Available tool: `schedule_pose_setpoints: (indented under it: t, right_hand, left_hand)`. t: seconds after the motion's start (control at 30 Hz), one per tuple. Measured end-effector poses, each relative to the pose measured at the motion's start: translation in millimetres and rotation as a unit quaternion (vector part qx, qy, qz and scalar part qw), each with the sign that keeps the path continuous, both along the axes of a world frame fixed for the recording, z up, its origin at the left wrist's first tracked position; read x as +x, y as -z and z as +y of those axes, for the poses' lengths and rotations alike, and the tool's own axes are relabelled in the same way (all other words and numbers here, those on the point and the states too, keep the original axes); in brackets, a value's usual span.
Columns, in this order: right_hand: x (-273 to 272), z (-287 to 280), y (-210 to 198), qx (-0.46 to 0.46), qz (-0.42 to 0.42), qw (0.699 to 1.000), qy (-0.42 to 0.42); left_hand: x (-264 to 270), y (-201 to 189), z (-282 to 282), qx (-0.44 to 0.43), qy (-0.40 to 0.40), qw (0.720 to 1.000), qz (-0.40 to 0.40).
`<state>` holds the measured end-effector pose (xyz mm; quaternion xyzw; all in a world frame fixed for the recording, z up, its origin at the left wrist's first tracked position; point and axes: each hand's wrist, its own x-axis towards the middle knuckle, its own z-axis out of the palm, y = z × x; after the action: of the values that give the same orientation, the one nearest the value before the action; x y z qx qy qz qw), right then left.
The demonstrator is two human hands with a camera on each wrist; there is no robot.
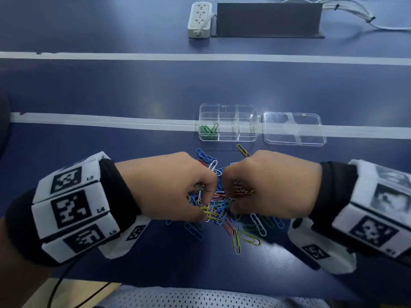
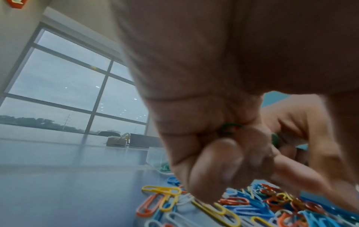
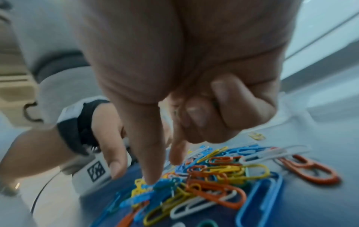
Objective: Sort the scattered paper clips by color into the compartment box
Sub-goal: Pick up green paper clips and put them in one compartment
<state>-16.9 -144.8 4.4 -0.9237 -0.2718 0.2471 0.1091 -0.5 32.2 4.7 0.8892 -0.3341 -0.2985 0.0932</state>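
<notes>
A pile of mixed paper clips [image 1: 219, 210], blue, yellow, red and white, lies on the blue table. Both hands work over it. My left hand [image 1: 206, 196] keeps green clips [image 2: 230, 128] tucked in its curled fingers while its thumb [image 2: 204, 176] touches the pile [image 2: 242, 205]. My right hand [image 1: 231, 196] holds a bunch of red clips [image 1: 241, 188]. In the right wrist view its two outer fingers are curled and its thumb [image 3: 149, 169] presses on the pile [image 3: 204, 181]. The clear compartment box [image 1: 229, 107] stands just beyond, with green clips [image 1: 209, 131] in its near-left compartment.
The box's clear lid [image 1: 293, 127] lies open to its right. A white power strip [image 1: 200, 18], a black box [image 1: 266, 18] and white cables [image 1: 355, 14] sit at the far side. Loose clips [image 1: 243, 150] lie around the pile.
</notes>
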Motion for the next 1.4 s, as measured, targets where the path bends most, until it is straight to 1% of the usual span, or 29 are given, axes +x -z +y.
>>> schedule_pose_setpoints:
  t: [0.17, 0.23, 0.3, 0.43, 0.5, 0.6, 0.73, 0.87, 0.93, 1.07, 1.13, 1.2, 1.33, 1.4]
  right_hand:
    - [-1, 10, 3, -0.015, -0.034, 0.999, -0.008]
    - [1, 9, 3, -0.013, -0.032, 0.999, -0.01]
    - [5, 5, 1, -0.017, -0.029, 0.999, -0.003]
    - [10, -5, -2, -0.033, -0.059, 0.998, 0.017]
    - [10, -6, -5, -0.024, -0.065, 0.997, 0.028]
    - [8, -1, -6, -0.01, -0.056, 0.998, 0.025]
    - [4, 6, -1, -0.027, -0.045, 0.998, 0.016]
    - [5, 1, -4, -0.025, -0.046, 0.999, 0.017]
    - [5, -5, -10, -0.01, -0.043, 0.999, 0.025]
    - [-3, -16, -16, 0.014, 0.024, 0.999, 0.044]
    - [-9, -21, -16, 0.012, 0.054, 0.998, 0.037]
    - [-15, -24, -15, 0.008, 0.065, 0.998, 0.022]
    - [-24, -27, -10, -0.006, 0.039, 0.999, -0.02]
    - [-28, -24, -7, -0.031, 0.024, 0.998, -0.04]
  left_hand:
    - [-6, 1, 0, 0.043, 0.023, 0.999, -0.007]
    - [-7, 3, 1, 0.053, 0.026, 0.998, -0.008]
    - [-6, 4, 2, 0.05, 0.02, 0.998, -0.017]
    - [-4, 5, 5, 0.026, -0.004, 0.999, -0.03]
    - [-5, 5, 7, 0.016, -0.008, 0.999, -0.029]
    - [-6, 4, 7, 0.013, 0.002, 1.0, -0.027]
    - [-5, 5, 6, 0.033, 0.006, 0.999, -0.025]
    - [-7, 5, 7, 0.044, 0.005, 0.999, -0.027]
    - [-8, 5, 8, 0.041, 0.011, 0.998, -0.037]
    - [-10, 4, 11, 0.015, 0.012, 0.998, -0.058]
    - [-10, 4, 11, 0.027, 0.024, 0.997, -0.063]
    - [-11, 4, 10, 0.047, 0.036, 0.996, -0.06]
    - [-13, 7, 9, 0.056, 0.061, 0.993, -0.081]
    - [-14, 8, 9, 0.051, 0.062, 0.993, -0.089]
